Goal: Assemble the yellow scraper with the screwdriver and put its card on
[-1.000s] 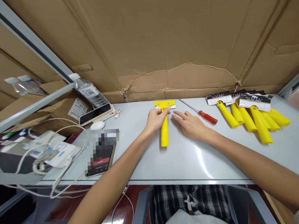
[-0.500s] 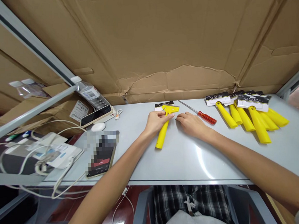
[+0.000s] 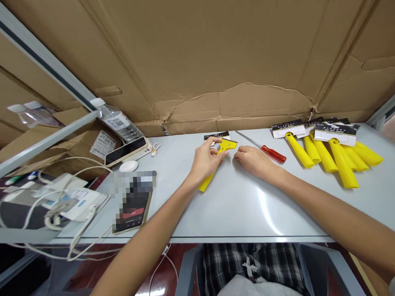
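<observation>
My left hand (image 3: pixel 203 161) grips a yellow scraper (image 3: pixel 229 144) near its head, thumb on the neck and forefinger over the top edge. Its handle slants down toward me, partly covered by the palm. A screw shows on the flat yellow head. Just right of it, my right hand (image 3: pixel 250 160) rests on the table with its fingers curled together; whatever they may pinch is hidden. Beyond the right hand lies a screwdriver (image 3: pixel 273 154) with a red handle, its shaft pointing away to the left. A black-and-white card (image 3: pixel 220 135) lies behind the scraper.
Several yellow handles (image 3: pixel 344 165) with header cards (image 3: pixel 335 134) lie at the right of the table (image 3: pixel 220 217). To the left are a phone (image 3: pixel 134 207), a white oval object (image 3: pixel 129 166), another phone (image 3: pixel 127 150), a bottle (image 3: pixel 119 121) and tangled cables (image 3: pixel 56 215). Cardboard (image 3: pixel 193 56) stands behind.
My left hand has turned the scraper, its handle end swinging left, and the forefinger has risen onto the head. My right hand has shifted slightly; the small dark thing at its fingertips is now hidden.
</observation>
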Demonstrator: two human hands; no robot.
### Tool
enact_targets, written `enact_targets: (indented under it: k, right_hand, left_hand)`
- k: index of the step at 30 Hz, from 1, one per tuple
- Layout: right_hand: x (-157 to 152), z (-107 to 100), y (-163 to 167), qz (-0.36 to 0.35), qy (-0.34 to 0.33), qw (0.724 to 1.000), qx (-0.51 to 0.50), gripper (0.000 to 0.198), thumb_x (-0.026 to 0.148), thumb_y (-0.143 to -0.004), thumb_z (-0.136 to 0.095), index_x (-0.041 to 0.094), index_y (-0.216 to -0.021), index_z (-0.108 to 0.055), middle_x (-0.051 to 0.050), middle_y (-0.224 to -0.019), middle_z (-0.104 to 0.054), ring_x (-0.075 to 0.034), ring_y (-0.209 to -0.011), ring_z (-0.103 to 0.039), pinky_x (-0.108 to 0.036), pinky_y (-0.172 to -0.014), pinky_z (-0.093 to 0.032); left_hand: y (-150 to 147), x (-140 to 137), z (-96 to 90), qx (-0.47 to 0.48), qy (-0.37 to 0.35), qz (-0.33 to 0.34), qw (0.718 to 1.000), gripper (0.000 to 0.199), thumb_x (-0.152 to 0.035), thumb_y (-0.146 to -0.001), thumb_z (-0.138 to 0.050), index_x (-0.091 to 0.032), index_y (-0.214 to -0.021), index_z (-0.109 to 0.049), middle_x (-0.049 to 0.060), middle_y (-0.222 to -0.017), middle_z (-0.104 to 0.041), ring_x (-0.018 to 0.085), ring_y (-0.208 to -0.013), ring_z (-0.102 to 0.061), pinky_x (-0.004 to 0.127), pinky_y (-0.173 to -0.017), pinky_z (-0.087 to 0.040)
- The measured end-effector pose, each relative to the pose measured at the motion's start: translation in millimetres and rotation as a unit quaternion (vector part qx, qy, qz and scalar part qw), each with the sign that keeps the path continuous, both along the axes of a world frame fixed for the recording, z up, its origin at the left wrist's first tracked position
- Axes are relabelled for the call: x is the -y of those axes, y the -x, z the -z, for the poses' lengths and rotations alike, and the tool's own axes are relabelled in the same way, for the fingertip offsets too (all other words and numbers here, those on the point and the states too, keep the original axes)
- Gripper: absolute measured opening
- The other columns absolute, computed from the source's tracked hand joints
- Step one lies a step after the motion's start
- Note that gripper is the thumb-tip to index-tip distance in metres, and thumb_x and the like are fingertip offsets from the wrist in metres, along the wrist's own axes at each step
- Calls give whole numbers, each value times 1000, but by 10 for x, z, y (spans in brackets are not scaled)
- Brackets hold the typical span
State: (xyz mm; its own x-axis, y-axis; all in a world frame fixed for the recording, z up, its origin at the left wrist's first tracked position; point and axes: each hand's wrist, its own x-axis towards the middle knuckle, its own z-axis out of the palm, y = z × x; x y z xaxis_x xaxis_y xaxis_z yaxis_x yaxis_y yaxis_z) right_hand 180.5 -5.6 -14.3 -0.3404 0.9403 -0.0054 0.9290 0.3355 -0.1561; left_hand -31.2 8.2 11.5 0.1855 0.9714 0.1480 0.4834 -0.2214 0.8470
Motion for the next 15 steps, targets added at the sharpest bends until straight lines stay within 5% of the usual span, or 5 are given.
enact_targets:
  k: [3,7,15]
  right_hand:
    - [10,-30,0,20,2,999,-36,45,33,-110,-36,16,-127,-74,-11,-128,-62,-9,-112,-57,-18,-99,-40]
    - [5,-2,-33,22,-4,996,-89,40,30,-108,-43,16,-126,-75,-10,-126,-63,-6,-105,-57,-17,-96,-39]
    - [-119,107,-230,21,-70,975,-208,34,29,-103,-49,12,-117,-75,-9,-126,-64,-4,-99,-54,-16,-89,-37]
  left_hand:
    - [1,49,-21,-60,-47,35,996,39,-28,-94,-72,-31,-133,-72,2,-94,-82,21,-76,-75,34,-80,-55]
    - [-21,74,-20,-47,-78,59,994,32,-21,-93,-73,-34,-121,-83,4,-104,-83,24,-84,-74,35,-86,-54]
    - [-28,67,22,25,-14,145,989,31,-31,-100,-67,-27,-127,-83,7,-108,-83,18,-65,-69,34,-75,-55]
